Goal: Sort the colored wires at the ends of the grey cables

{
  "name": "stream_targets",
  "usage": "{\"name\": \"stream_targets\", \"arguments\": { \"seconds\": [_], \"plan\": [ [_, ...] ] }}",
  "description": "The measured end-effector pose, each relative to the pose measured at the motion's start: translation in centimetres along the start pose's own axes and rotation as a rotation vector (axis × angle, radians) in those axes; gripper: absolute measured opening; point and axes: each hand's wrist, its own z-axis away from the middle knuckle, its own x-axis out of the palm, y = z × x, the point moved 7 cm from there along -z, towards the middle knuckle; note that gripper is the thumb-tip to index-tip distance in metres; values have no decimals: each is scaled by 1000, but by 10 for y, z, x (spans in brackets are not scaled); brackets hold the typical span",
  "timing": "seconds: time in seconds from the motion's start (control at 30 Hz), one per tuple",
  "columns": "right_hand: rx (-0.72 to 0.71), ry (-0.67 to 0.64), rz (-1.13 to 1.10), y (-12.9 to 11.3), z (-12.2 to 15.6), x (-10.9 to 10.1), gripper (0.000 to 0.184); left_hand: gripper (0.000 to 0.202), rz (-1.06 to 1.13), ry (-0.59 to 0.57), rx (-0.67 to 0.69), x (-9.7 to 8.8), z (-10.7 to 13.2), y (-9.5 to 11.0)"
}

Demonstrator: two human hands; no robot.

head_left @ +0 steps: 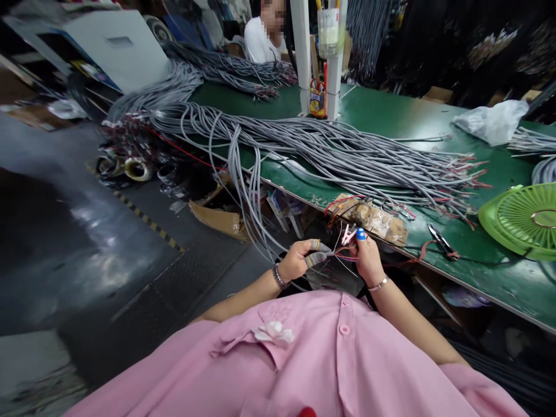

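Note:
My left hand (pixel 299 260) pinches the end of a grey cable (pixel 329 253) in front of my body, with grey finger covers on its thumb and finger. Thin coloured wires (pixel 346 257), red, white and darker ones, fan out from the stripped end toward my right hand (pixel 369 262). That hand is closed around these wires, and a blue cover wraps one fingertip. A small pink clip-like thing (pixel 348 236) shows beside the blue tip; whether it is held I cannot tell. Just beyond lies a taped cardboard block (pixel 373 220) at the table's edge.
Grey cables (pixel 304 142) lie in a long bundle across the green table (pixel 391 107). Pliers (pixel 442 241) and a green fan (pixel 534 223) stand to the right. A plastic bag (pixel 493 121), a white post (pixel 299 52) and a seated person (pixel 263 40) are farther back.

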Motion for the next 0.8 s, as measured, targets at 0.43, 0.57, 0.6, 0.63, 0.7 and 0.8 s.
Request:
{"name": "stream_targets", "arguments": {
  "seconds": [0.43,0.57,0.6,0.63,0.7,0.8],
  "plan": [
    [209,-68,-252,12,-7,15,43,37,-25,-86,-50,11,9,-26],
    [255,-69,-281,16,-3,14,47,37,-17,-104,-39,12,10,-21],
    [280,-77,-288,18,-1,14,48,37,-6,-107,-37,12,10,-18],
    [301,-86,-295,19,1,13,50,37,4,-112,-34,12,10,-16],
    [330,-107,-303,20,5,12,54,36,14,-128,-23,12,12,-10],
    [324,-131,-293,22,8,6,56,36,4,-165,-11,13,17,-4]
  ]
}}
